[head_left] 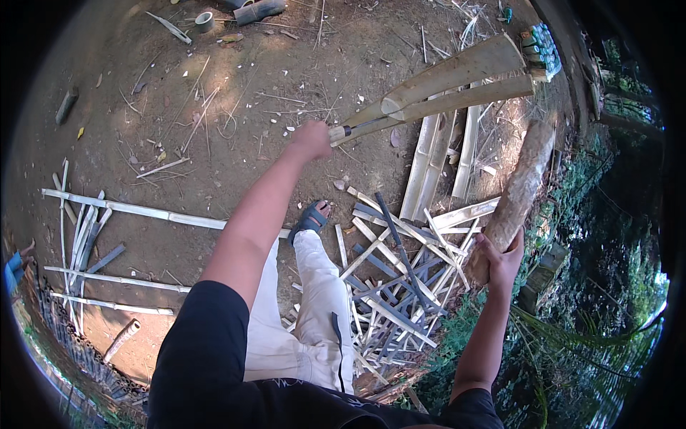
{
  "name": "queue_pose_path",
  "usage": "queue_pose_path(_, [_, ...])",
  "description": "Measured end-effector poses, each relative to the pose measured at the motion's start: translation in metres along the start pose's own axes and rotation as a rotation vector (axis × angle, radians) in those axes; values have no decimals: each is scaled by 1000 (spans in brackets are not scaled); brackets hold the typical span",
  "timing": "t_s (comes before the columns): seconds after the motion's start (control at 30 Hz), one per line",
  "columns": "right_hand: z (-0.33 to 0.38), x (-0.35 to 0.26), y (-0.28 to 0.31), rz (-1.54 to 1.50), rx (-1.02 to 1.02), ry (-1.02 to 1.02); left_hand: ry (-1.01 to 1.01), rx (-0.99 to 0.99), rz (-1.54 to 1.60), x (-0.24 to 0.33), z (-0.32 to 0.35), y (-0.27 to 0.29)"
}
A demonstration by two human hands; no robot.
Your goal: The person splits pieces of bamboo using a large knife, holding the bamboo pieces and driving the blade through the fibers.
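Note:
My left hand (312, 140) is closed round the pale handle of a knife (339, 134). Its dark blade runs into a split bamboo pole (457, 70), whose two halves spread apart toward the far right. How deep the blade sits is hidden by the bamboo. On the right, my right hand (502, 262) grips the lower end of a thick, rough log (524, 179), fingers partly behind it. The log's upper end lies near the wide end of the split pole, apart from it.
A heap of bamboo strips (400, 279) lies right of my sandalled foot (311, 217). Bamboo halves (431, 164) rest beyond it. Long bamboo poles (136, 208) lie at left. Green plants (572, 193) border the right side. Part of another person (14, 266) shows at far left.

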State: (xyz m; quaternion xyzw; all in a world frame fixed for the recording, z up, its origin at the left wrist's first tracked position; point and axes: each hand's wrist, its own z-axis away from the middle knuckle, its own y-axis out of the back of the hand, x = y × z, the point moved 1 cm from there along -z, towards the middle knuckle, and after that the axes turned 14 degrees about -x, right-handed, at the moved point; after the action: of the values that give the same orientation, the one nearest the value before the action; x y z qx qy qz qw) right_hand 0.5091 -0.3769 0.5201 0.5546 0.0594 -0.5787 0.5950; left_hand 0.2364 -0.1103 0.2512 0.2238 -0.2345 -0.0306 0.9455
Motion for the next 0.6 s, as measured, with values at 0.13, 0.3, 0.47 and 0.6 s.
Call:
queue_pose_path(0.13, [-34, -80, 29, 48, 428, 387, 6, -22, -11, 4, -12, 1])
queue_pose_path(0.3, [-122, -28, -31, 9, 858, 637, -45, -26, -6, -3, -29, -10])
queue_pose_path(0.47, [-177, 158, -183, 1004, -556, -309, -73, -61, -105, -4, -47, -52])
queue_pose_path(0.6, [-187, 233, -184, 1163, -383, 74, -104, -28, -154, -25, -91, -99])
